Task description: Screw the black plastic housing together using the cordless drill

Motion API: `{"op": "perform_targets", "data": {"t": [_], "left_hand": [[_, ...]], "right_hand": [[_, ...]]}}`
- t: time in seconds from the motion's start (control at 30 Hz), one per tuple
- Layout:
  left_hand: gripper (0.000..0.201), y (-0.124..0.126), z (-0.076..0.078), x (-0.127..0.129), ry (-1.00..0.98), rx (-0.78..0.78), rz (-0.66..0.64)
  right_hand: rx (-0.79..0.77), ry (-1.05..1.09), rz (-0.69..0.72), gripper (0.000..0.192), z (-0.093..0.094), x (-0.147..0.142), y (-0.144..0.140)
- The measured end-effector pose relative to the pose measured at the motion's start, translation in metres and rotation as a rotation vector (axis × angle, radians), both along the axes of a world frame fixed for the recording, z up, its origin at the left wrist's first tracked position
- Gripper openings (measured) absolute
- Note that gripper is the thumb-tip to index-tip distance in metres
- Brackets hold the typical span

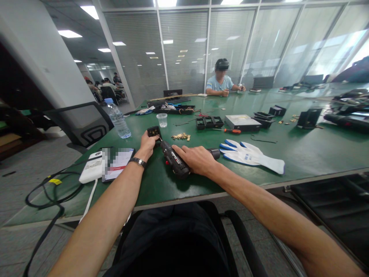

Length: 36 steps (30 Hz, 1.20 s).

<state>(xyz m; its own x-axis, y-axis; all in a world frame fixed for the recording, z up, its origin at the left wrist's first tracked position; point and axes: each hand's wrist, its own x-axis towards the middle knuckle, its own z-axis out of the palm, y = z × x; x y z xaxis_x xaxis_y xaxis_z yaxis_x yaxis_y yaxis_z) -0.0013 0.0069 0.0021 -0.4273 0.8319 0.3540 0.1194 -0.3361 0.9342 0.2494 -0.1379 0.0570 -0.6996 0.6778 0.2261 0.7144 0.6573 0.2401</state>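
Head: right hand (196, 158) grips screwdriver (174, 161), tip on part (153, 132).

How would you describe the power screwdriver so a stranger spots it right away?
On the green table, near its front edge, the right hand rests on a black power screwdriver. Its tip points at a small black part under the left hand. Red markings set it apart.
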Motion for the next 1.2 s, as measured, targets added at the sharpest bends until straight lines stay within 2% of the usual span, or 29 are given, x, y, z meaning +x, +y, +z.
{"op": "perform_targets", "data": {"t": [1.2], "left_hand": [[0.036, -0.002, 0.0014, 0.0016, 0.004, -0.007, 0.002]], "right_hand": [[-0.004, -0.017, -0.002, 0.069, 0.0004, 0.0005, 0.0001]]}}
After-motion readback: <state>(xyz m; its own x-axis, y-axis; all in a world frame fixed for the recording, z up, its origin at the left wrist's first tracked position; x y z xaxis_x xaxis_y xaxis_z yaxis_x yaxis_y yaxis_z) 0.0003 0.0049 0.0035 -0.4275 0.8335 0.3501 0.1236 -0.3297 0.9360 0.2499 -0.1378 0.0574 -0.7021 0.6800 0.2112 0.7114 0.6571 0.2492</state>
